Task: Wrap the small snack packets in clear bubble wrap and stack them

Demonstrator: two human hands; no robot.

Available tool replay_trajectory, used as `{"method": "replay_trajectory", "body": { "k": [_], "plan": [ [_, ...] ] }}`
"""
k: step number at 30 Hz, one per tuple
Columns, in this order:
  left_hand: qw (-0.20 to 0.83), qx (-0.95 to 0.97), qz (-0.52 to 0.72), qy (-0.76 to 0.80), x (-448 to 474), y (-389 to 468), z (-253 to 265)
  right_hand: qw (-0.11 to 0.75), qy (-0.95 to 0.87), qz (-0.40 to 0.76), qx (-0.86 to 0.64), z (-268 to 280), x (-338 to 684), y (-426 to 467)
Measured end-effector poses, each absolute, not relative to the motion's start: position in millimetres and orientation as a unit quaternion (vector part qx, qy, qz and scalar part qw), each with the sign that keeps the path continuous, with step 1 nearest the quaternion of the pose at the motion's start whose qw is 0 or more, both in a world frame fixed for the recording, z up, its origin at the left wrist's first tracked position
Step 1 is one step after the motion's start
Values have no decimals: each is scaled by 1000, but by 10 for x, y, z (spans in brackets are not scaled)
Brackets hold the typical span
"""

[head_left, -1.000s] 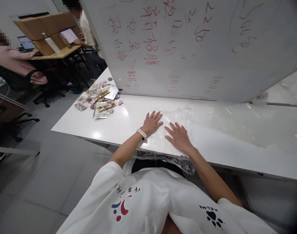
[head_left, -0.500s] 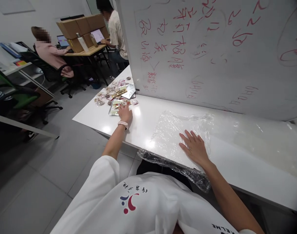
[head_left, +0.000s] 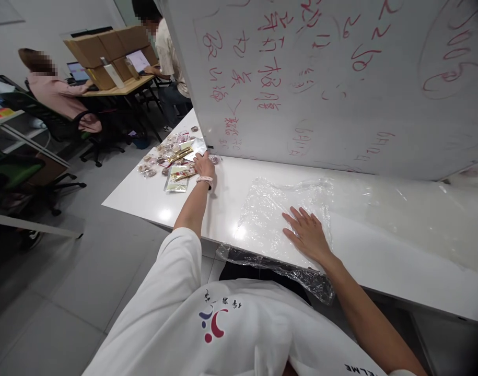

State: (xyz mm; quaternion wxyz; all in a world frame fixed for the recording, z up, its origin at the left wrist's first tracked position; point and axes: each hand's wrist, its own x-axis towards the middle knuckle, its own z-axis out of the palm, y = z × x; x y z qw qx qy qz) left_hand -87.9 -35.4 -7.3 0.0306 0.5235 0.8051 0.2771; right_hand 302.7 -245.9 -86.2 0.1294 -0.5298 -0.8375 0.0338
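Note:
My right hand (head_left: 306, 233) lies flat with spread fingers on a clear plastic bag (head_left: 258, 209), which is spread on the white table and hangs over its front edge. At the table's left part, my left hand (head_left: 205, 166) reaches into a pile of small wrapped packets (head_left: 148, 166). Its fingers are stretched out at the edge of a silver packet (head_left: 195, 149); no firm grip shows. Just left of this hand lie a flat green-and-clear pouch (head_left: 176, 183) and gold stick-shaped packets (head_left: 181, 153). A pale band circles my left wrist.
A whiteboard (head_left: 301, 89) with red writing stands along the table's (head_left: 125, 196) back side. Two people sit at a wooden desk (head_left: 132, 83) with cardboard boxes (head_left: 93, 55) at the far left. Office chairs (head_left: 66, 112) stand on the tiled floor.
My left hand has moved from the green pouch to the right and farther back, to the silver packet. My right hand stays on the plastic bag. The view has turned slightly right.

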Motion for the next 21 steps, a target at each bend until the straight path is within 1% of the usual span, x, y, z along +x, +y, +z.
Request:
{"method": "replay_trajectory", "body": {
  "k": [4, 7, 12, 18, 21],
  "plan": [
    [49, 540, 300, 785, -805, -307, -36, 123, -836, 40, -533, -829, 3019, -2466],
    [54, 546, 289, 785, -754, -329, -77, 128, -835, 51, -533, -816, 3018, -2472],
    [62, 559, 226, 796, -710, -240, -190, 137, -833, 51, -533, -828, 3020, -2470],
    [171, 545, 136, 810, -491, -51, -230, 141, -831, 54, -535, -799, 3010, -2473],
    [151, 572, 124, 797, -309, -49, -236, 140, -830, 56, -537, -787, 3007, -2476]
  ]
}}
